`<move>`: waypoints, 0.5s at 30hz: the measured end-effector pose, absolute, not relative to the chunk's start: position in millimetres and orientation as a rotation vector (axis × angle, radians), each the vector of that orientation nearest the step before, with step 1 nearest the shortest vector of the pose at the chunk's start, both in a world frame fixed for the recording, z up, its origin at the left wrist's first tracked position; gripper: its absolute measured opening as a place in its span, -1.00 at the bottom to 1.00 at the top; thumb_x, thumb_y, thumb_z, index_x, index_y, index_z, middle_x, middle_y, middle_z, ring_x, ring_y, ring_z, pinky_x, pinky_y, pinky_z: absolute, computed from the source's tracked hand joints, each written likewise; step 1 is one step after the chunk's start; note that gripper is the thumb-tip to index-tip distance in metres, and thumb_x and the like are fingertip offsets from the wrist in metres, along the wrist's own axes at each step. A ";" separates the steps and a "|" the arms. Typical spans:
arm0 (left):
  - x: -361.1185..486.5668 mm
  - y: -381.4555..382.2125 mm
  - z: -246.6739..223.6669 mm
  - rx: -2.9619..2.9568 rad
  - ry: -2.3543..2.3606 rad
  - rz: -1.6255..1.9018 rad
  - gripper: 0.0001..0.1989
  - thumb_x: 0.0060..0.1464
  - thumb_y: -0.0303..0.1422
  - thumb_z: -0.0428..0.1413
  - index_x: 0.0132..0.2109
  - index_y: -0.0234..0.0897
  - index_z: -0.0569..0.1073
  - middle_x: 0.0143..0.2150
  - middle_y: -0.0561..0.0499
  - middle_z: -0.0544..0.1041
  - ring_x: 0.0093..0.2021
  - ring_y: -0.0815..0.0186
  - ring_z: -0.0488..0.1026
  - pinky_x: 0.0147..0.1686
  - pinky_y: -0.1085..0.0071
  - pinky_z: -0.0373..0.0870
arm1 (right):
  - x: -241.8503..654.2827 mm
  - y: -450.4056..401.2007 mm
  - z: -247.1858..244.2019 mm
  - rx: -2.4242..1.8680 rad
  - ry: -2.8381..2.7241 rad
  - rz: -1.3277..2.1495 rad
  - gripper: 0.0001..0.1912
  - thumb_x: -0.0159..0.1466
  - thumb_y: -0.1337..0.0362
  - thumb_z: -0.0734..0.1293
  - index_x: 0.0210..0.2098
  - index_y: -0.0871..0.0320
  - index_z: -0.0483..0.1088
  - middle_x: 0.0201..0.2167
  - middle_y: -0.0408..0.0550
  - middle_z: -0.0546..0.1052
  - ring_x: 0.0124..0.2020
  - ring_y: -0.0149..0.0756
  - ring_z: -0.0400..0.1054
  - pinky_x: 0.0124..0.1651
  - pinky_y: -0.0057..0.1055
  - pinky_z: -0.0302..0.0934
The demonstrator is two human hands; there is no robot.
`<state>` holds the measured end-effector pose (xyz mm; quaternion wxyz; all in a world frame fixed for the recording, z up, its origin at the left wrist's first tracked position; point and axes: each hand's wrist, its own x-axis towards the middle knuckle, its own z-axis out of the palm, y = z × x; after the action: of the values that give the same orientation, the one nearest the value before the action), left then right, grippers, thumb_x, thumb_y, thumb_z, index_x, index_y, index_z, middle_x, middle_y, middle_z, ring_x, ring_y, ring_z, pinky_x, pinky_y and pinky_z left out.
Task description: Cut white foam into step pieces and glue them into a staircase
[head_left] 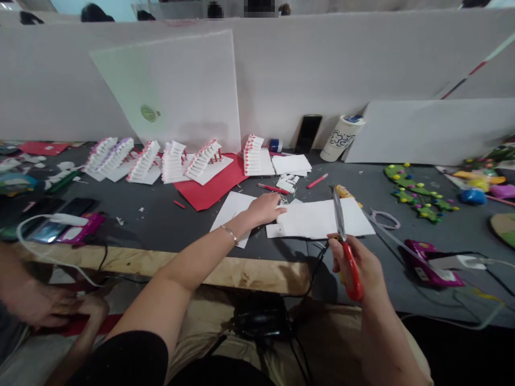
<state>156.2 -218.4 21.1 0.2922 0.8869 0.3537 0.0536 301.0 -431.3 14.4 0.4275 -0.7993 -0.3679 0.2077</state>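
The left hand [263, 210] is lying flat and open, fingertips pinning a white paper sheet [322, 220] to steady it; the right hand [354, 268] is closing around red-handled steel scissors [341, 230], holding them upright just beside it.

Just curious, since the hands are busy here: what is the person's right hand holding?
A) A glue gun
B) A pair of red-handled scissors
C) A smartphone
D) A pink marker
B. The right hand is wrapped around the red-handled scissors, with the metal blades pointing upward.
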 end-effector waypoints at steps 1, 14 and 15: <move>165.9 -216.7 19.3 2.357 0.954 0.080 -0.64 0.12 -0.24 0.17 0.01 -0.34 0.44 0.14 -0.30 0.47 0.16 -0.05 0.39 0.07 0.21 0.29 | 300.4 -431.5 14.7 -1.984 -0.909 0.501 -0.38 0.10 -0.30 0.26 -0.25 0.13 0.47 -0.73 -0.22 0.37 -0.76 -0.37 0.23 -0.67 -0.46 0.12; 136.3 -218.0 39.9 1.374 0.770 0.316 -0.81 0.04 -0.35 0.25 -0.22 -0.32 0.44 -0.42 0.05 0.49 -0.49 0.42 0.40 -0.40 0.45 0.40 | 309.1 -428.3 0.8 -1.627 -0.826 0.310 -0.47 0.08 -0.10 0.41 -0.09 0.08 0.31 -0.46 -0.22 0.44 -0.50 -0.35 0.35 -0.38 -0.37 0.29; 129.0 -226.8 43.3 1.275 0.751 0.399 -0.77 0.02 -0.35 0.27 -0.20 -0.32 0.43 -0.37 0.03 0.51 -0.44 0.41 0.44 -0.35 0.43 0.45 | 308.7 -427.5 -0.7 -1.572 -0.822 0.309 -0.47 0.08 -0.08 0.43 -0.09 0.07 0.29 -0.44 -0.21 0.44 -0.47 -0.34 0.36 -0.35 -0.36 0.31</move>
<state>129.0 -226.8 43.3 0.7205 0.5768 0.3400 0.1804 308.7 -427.5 -0.7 0.6214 -0.6840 -0.3577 0.1343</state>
